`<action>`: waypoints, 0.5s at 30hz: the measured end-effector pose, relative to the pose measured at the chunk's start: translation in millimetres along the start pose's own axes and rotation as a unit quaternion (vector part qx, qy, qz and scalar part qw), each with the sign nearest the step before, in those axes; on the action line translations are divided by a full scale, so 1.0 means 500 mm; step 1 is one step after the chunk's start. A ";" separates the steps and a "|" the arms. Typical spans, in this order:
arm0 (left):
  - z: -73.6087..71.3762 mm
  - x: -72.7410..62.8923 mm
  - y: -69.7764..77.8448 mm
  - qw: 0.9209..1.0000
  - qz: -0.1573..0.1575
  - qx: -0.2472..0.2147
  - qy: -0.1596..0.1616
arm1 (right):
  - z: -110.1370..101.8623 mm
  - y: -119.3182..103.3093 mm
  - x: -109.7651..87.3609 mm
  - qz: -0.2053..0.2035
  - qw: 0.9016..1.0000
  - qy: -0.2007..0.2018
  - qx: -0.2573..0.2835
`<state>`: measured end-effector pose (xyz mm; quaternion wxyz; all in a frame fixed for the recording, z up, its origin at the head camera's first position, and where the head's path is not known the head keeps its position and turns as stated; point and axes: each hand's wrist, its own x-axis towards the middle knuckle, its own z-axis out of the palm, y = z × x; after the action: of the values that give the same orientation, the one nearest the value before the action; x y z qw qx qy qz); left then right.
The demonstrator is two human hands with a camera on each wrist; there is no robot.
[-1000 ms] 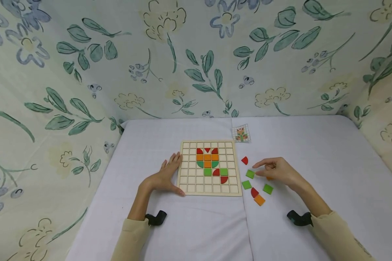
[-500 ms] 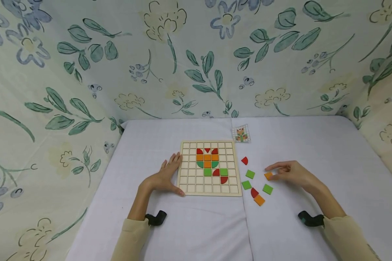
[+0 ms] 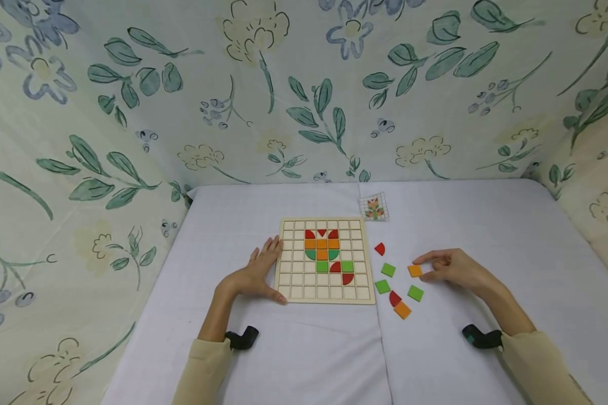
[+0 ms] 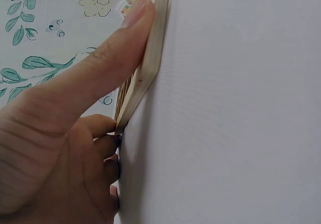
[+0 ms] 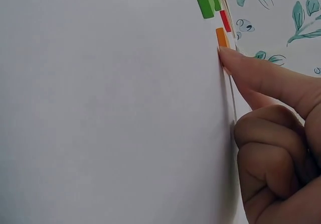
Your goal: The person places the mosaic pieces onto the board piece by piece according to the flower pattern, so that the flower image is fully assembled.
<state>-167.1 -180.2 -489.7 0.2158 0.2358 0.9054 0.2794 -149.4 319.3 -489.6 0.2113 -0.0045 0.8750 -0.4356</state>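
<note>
Between thumb and index finger, my right hand (image 3: 455, 271) pinches an orange square tile (image 3: 415, 271) low over the white cloth. In the right wrist view the thumb lies at the edge of this orange tile (image 5: 222, 37), and the other fingers curl inward. My left hand (image 3: 257, 275) rests at the near left corner of a wooden grid board (image 3: 294, 284), fingers spread along its left side. The left wrist view shows the thumb (image 4: 108, 58) laid over the board's rim. Red, orange and green pieces fill several cells around the board's middle.
Right of the board lie a red quarter-circle (image 3: 380, 248), green squares (image 3: 388, 270), another red piece (image 3: 395, 298) and an orange square (image 3: 402, 310). A small pattern card (image 3: 374, 207) lies behind the board's far right corner. Floral fabric (image 3: 304, 140) hangs behind the table.
My right hand has moved right, from beside a green square to the orange tile, and now grips it; the tile has shifted slightly left. The left hand stays in place.
</note>
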 end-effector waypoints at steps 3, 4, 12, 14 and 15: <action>-0.001 0.000 0.002 1.000 0.000 -0.006 -0.001 | 0.001 0.001 0.003 0.001 1.000 0.001 0.007; -0.001 0.000 0.002 1.000 0.001 -0.007 -0.001 | 0.001 0.003 0.004 0.002 1.000 0.001 0.010; -0.002 -0.002 0.005 1.000 -0.001 -0.009 -0.002 | 0.001 0.008 0.011 0.005 1.000 0.001 0.000; -0.002 -0.002 0.005 1.000 -0.002 -0.008 -0.001 | 0.003 0.007 0.011 0.004 1.000 0.003 -0.003; -0.002 -0.002 0.005 1.000 -0.003 -0.009 0.000 | 0.004 0.006 0.012 0.004 1.000 0.003 -0.002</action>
<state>-165.9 -179.6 -487.2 0.2186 0.2314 0.9037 0.2865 -153.7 318.4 -495.5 0.2102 0.0001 0.8768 -0.4325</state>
